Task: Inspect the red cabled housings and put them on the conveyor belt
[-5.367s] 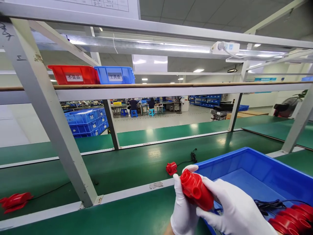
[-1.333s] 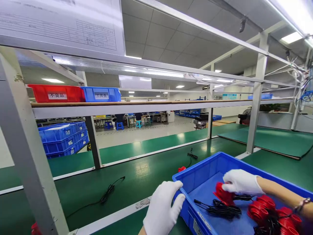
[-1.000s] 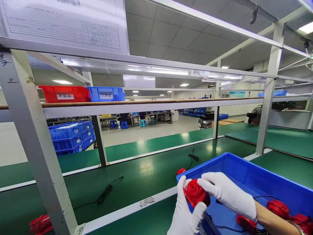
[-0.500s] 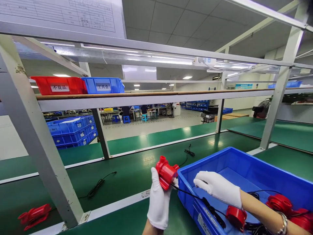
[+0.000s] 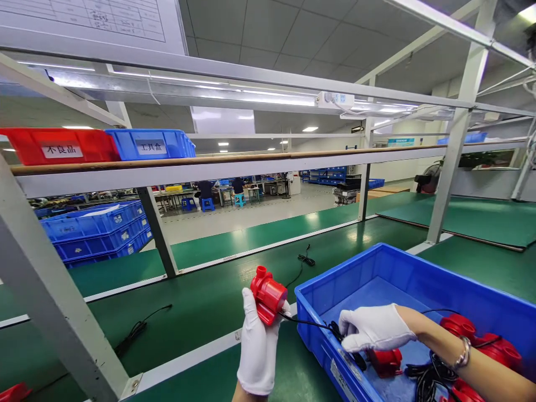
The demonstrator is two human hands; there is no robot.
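My left hand point(image 5: 257, 354), in a white glove, grips a red pump-like part point(image 5: 270, 296) with a round body and short spouts. It is held above the green work surface, left of a large blue bin point(image 5: 439, 287). A black cable point(image 5: 304, 321) runs from this part to a folded bundle at the bin's near-left rim. There my gloved right hand point(image 5: 374, 329) has its fingers closed around the bundle, though the fingertips are partly hidden. Beneath and beside that hand, several similar red parts point(image 5: 489, 346) lie in the bin with coiled black cables point(image 5: 431, 371).
A slanted grey post point(image 5: 62, 290) stands at the left. A shelf carries a red bin point(image 5: 58, 146) and a small blue bin point(image 5: 151, 144). Coiled cables point(image 5: 134, 335) lie on the green surface. Stacked blue crates point(image 5: 100, 231) stand beyond it.
My right hand has lowered onto the cable bundle at the bin's rim and closed on it. The left hand still holds the red part. The view has shifted to the right.
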